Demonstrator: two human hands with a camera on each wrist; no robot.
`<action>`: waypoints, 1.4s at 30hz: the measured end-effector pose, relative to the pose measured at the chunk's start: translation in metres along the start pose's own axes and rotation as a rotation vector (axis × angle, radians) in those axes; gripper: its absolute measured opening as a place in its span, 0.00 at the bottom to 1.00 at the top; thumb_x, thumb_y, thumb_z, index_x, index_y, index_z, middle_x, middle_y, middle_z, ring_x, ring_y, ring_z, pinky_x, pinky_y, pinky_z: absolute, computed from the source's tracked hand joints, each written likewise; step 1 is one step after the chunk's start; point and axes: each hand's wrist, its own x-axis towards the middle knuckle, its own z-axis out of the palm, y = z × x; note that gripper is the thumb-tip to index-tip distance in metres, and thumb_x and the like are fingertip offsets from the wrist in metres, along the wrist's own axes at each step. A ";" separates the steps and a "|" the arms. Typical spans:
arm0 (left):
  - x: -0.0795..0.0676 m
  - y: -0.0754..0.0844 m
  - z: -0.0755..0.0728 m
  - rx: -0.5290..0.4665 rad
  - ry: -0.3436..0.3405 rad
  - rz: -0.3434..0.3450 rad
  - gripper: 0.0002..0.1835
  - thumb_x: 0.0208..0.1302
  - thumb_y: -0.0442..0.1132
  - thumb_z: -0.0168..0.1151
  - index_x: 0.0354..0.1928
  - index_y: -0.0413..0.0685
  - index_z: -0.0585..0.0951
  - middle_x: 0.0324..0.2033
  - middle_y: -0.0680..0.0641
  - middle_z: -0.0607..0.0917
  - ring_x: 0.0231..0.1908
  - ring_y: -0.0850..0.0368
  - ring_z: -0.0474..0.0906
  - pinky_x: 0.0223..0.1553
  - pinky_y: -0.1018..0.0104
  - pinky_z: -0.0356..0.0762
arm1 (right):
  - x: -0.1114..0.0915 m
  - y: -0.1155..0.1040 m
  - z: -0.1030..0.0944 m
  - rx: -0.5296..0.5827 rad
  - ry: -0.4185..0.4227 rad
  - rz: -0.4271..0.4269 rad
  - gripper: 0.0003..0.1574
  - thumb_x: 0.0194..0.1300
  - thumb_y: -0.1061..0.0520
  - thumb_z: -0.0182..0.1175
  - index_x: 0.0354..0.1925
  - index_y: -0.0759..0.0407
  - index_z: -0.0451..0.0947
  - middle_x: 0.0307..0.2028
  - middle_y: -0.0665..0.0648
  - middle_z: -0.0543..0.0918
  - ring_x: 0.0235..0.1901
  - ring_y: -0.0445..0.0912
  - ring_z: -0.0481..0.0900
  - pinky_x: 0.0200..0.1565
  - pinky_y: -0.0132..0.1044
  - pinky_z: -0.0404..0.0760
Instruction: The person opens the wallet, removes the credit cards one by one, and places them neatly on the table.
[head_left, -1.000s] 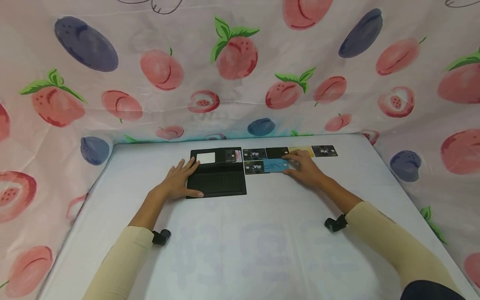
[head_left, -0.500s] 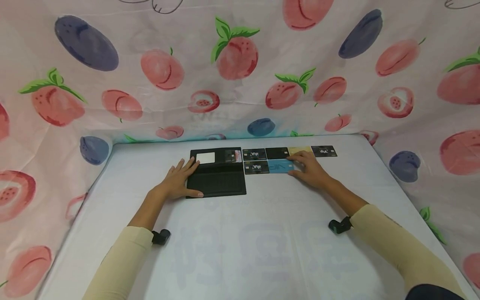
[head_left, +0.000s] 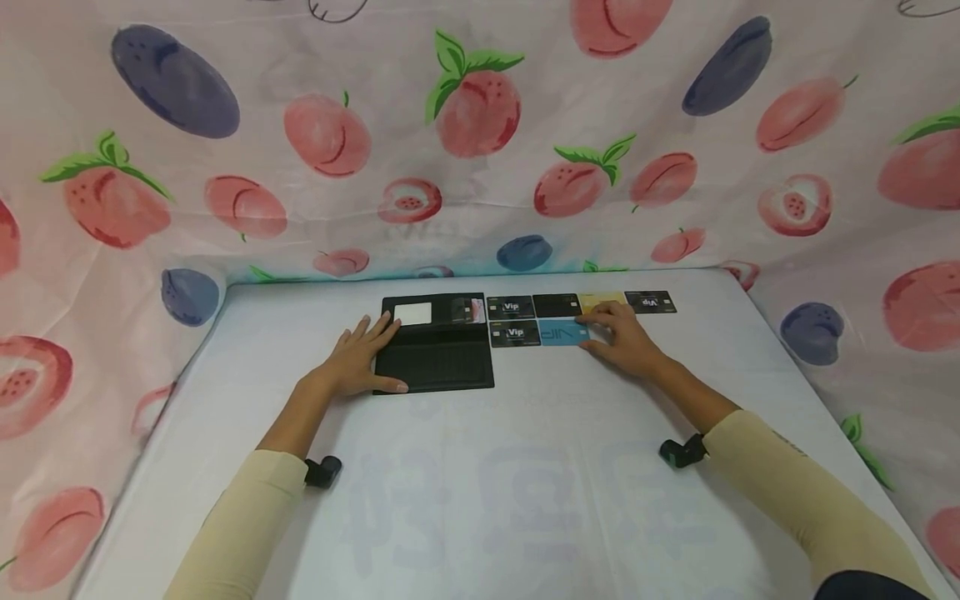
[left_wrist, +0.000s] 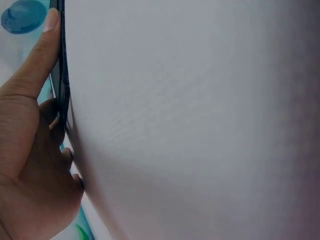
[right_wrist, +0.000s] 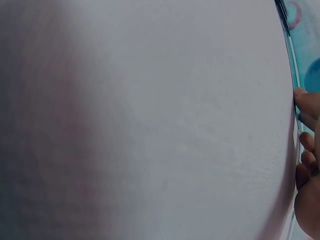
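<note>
My left hand [head_left: 354, 357] rests with fingers spread on the left side of a black wallet [head_left: 435, 367], which lies unfolded on the table. Its thumb presses on the lower flap. Beyond, the upper flap shows a white panel and cards in its slots. My right hand [head_left: 624, 340] holds the right end of a blue card [head_left: 558, 332] between thumb and index finger. The blue card lies flat beside a black Vip card [head_left: 515, 334]. In the right wrist view the fingers [right_wrist: 306, 102] show at the right edge, with the card itself barely visible.
Behind is a row of cards: a black Vip card [head_left: 510, 307], a plain black card [head_left: 557, 305], a yellow card [head_left: 600, 298] partly behind my right fingers, and an upside-down Vip card [head_left: 651, 302]. The white table [head_left: 480, 492] ends at a fruit-print curtain [head_left: 465, 200].
My right hand has slid the blue card a little to the right, off the Vip card it overlapped, then stayed almost still. The left hand has kept its place on the wallet.
</note>
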 end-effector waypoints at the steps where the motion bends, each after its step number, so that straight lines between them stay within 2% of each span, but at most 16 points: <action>1: 0.000 0.000 0.000 -0.001 0.000 0.002 0.65 0.57 0.62 0.79 0.85 0.44 0.50 0.84 0.38 0.42 0.80 0.31 0.31 0.77 0.32 0.29 | 0.000 0.000 0.000 0.000 0.002 0.000 0.27 0.66 0.60 0.75 0.61 0.66 0.83 0.59 0.70 0.75 0.60 0.65 0.67 0.59 0.61 0.67; 18: 0.001 0.001 -0.002 0.001 0.005 0.004 0.64 0.57 0.62 0.79 0.85 0.44 0.50 0.84 0.38 0.43 0.80 0.30 0.31 0.76 0.32 0.29 | 0.002 0.001 0.000 -0.006 0.015 -0.015 0.26 0.67 0.60 0.73 0.62 0.66 0.83 0.57 0.71 0.75 0.58 0.64 0.68 0.55 0.59 0.67; 27: -0.001 0.001 -0.002 -0.012 -0.005 0.000 0.64 0.57 0.61 0.79 0.85 0.44 0.50 0.84 0.38 0.42 0.80 0.30 0.31 0.76 0.32 0.29 | 0.002 -0.001 0.004 0.027 0.030 -0.011 0.28 0.67 0.58 0.74 0.63 0.64 0.83 0.57 0.69 0.76 0.58 0.62 0.69 0.56 0.59 0.70; 32: -0.002 0.001 -0.002 -0.012 -0.004 -0.001 0.64 0.57 0.61 0.79 0.85 0.44 0.50 0.84 0.38 0.42 0.80 0.30 0.31 0.76 0.32 0.29 | 0.011 -0.009 0.010 0.039 0.077 -0.040 0.31 0.64 0.57 0.76 0.62 0.65 0.82 0.56 0.68 0.78 0.58 0.63 0.70 0.60 0.61 0.69; 36: -0.002 0.000 -0.002 -0.005 -0.002 -0.001 0.64 0.58 0.61 0.79 0.85 0.44 0.50 0.84 0.38 0.42 0.80 0.30 0.31 0.76 0.32 0.29 | 0.022 -0.015 0.016 0.032 0.077 -0.025 0.33 0.65 0.54 0.76 0.65 0.64 0.81 0.59 0.67 0.78 0.61 0.63 0.70 0.63 0.62 0.68; 39: -0.001 0.000 -0.001 -0.004 0.000 -0.002 0.64 0.58 0.61 0.79 0.85 0.44 0.50 0.84 0.38 0.42 0.80 0.30 0.31 0.77 0.33 0.29 | 0.030 -0.023 0.020 0.026 0.069 -0.018 0.35 0.66 0.51 0.75 0.66 0.62 0.80 0.61 0.65 0.78 0.60 0.61 0.70 0.62 0.60 0.69; 42: -0.001 0.001 -0.002 -0.002 0.001 -0.006 0.64 0.58 0.61 0.79 0.85 0.44 0.50 0.84 0.38 0.43 0.80 0.30 0.31 0.77 0.33 0.29 | 0.037 -0.033 0.025 0.019 0.081 -0.046 0.35 0.65 0.52 0.76 0.66 0.63 0.80 0.59 0.65 0.80 0.56 0.60 0.71 0.57 0.59 0.70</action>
